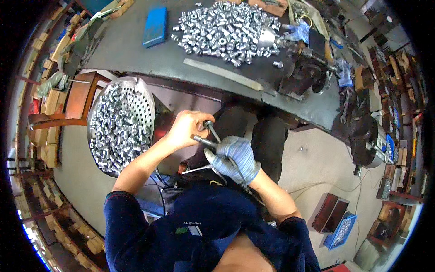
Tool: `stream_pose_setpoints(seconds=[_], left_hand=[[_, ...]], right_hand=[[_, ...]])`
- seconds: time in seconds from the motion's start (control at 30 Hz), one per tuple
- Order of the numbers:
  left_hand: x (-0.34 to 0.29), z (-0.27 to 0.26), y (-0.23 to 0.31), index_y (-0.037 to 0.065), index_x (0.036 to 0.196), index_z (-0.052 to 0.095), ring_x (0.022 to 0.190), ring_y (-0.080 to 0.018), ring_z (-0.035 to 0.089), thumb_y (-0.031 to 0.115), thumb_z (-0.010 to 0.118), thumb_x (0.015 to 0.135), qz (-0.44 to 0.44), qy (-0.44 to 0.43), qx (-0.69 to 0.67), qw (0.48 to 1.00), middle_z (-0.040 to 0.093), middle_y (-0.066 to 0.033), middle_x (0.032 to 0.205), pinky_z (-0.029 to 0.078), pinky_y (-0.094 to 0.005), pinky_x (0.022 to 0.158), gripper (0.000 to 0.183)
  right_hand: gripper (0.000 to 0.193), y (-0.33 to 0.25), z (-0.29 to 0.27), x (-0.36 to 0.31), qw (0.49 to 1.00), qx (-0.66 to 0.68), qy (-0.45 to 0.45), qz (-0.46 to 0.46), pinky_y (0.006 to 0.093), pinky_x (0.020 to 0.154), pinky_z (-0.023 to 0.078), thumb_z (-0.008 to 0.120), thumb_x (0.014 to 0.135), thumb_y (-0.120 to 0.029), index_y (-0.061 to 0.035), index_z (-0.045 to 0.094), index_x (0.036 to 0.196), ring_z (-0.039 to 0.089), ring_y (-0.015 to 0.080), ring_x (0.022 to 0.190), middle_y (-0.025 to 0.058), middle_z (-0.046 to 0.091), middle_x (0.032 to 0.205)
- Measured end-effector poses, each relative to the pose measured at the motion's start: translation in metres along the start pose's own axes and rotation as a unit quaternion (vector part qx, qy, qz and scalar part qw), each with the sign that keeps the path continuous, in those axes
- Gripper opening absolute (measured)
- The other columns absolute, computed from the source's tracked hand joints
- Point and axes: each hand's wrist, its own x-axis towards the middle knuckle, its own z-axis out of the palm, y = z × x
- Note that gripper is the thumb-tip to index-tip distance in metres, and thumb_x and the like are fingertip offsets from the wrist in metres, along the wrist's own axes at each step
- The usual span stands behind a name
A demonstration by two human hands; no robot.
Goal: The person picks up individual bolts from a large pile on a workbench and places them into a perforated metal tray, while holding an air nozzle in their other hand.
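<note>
My bare left hand is closed, with a small metal fitting pinched at its fingertips. My right hand, in a blue-grey knit glove, grips a slim dark metal hand tool whose end points toward the left hand. A thin metal rod runs between the fitting and the glove; whether it enters the fitting I cannot tell. From under the glove a cord or hose trails toward my right forearm. Both hands are above my lap, in front of the bench.
A perforated metal pan full of shiny fittings stands at left, near a wooden chair. On the dark bench lie a fitting pile, a blue box, a flat metal bar and a vise. Bins sit lower right.
</note>
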Motion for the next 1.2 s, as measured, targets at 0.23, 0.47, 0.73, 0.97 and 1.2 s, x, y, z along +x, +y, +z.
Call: stream_pose_setpoints(seconds=[0.23, 0.47, 0.73, 0.97, 1.2], left_hand=[[0.071, -0.012, -0.022, 0.005, 0.088, 0.068, 0.046, -0.0162, 0.049, 0.01, 0.063, 0.065, 0.006, 0.066, 0.067, 0.996, 0.05, -0.0107, 0.053, 0.041, -0.0328, 0.047, 0.024], [0.204, -0.069, -0.038, -0.007, 0.124, 0.046, 0.065, -0.017, 0.064, 0.0, 0.063, 0.076, -0.029, 0.169, -0.344, 0.923, 0.065, -0.0132, 0.089, 0.053, -0.0272, 0.06, 0.051], [0.117, -0.127, -0.06, -0.003, 0.115, 0.057, 0.071, -0.0087, 0.061, 0.015, 0.066, 0.084, -0.037, 0.192, -0.169, 0.966, 0.067, -0.0084, 0.075, 0.047, -0.0227, 0.064, 0.037], [-0.053, -0.191, -0.182, -0.003, 0.113, 0.059, 0.065, -0.0125, 0.06, 0.001, 0.06, 0.072, -0.229, 0.236, 0.019, 0.944, 0.067, -0.0076, 0.076, 0.049, -0.0272, 0.063, 0.042], [-0.072, -0.177, -0.221, 0.008, 0.106, 0.065, 0.086, -0.0288, 0.065, 0.014, 0.063, 0.069, -0.357, 0.157, 0.292, 0.873, 0.067, -0.0148, 0.088, 0.049, -0.0364, 0.083, 0.037]], right_hand=[[0.034, -0.009, -0.035, -0.02, 0.997, -0.054, 0.055, 0.027, 0.0366, 0.042, 0.037, 0.074, 0.07, -0.026, -0.0135, 0.05, 0.05, 0.047, 0.0262, 0.044, 0.0069, 0.044, 0.048], [0.033, -0.01, -0.03, -0.026, 0.995, 0.063, 0.069, 0.042, 0.034, 0.043, 0.039, 0.076, 0.069, -0.019, -0.0128, 0.049, 0.051, 0.049, 0.0244, 0.043, 0.0061, 0.046, 0.048], [0.023, -0.011, -0.035, -0.033, 0.994, 0.039, 0.046, 0.092, 0.0335, 0.044, 0.038, 0.078, 0.067, -0.014, -0.0096, 0.057, 0.058, 0.05, 0.0248, 0.045, 0.0069, 0.049, 0.051], [0.025, -0.005, -0.019, -0.036, 0.991, 0.086, 0.044, 0.096, 0.0318, 0.043, 0.035, 0.074, 0.067, -0.008, -0.0095, 0.052, 0.055, 0.047, 0.0232, 0.044, 0.0075, 0.046, 0.05], [0.028, -0.001, -0.014, -0.034, 0.99, 0.108, 0.047, 0.081, 0.0317, 0.043, 0.034, 0.075, 0.067, -0.009, -0.009, 0.05, 0.054, 0.044, 0.0238, 0.043, 0.0076, 0.044, 0.05]])
